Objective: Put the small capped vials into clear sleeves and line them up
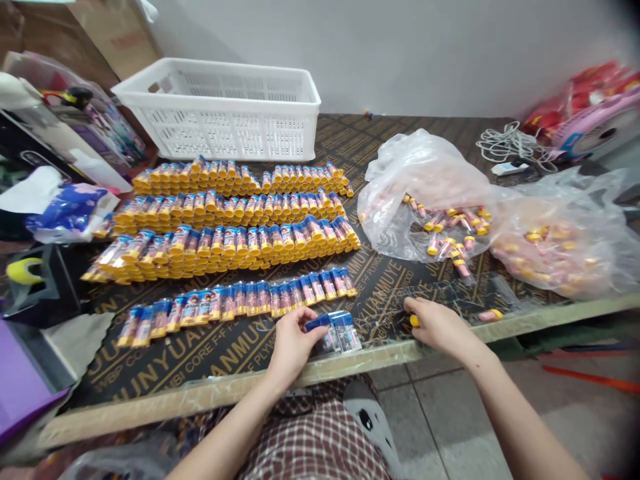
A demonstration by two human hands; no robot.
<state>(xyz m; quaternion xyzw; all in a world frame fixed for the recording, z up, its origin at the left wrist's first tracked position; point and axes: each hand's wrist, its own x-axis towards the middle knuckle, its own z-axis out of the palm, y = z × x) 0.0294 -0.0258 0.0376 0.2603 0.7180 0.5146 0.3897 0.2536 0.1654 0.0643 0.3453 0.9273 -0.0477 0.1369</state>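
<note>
Head view: two hands at work along the near edge of a table point(200, 353). We take the step in hand to be pairing tubes with sleeves. Left hand point(295, 337): fingers pinched on a small batch of blue-topped clear sleeves point(345, 333), lying just beside the near row. Right hand point(435, 327): fingers curled on what looks like a yellow-capped tube point(415, 321), mostly hidden, a little apart from the sleeves. Next move, we judge, calls for bringing the tube across to a sleeve mouth held open by the left fingers.

Counts. Packets: three heaped rows point(230, 243), stacked too deep to tally; one single near row point(215, 303), which we put at about twenty, overlaps spoiling an exact figure. Sleeves: several, edges too blurred to number. Plastic bags: two, one point(425, 160) open with tubes point(465, 220) spilling out, the other point(555, 267) beside it; contents uncountable. Loose tube point(489, 315) near the table edge: one. White basket point(240, 130) behind the heaped rows: one.
</note>
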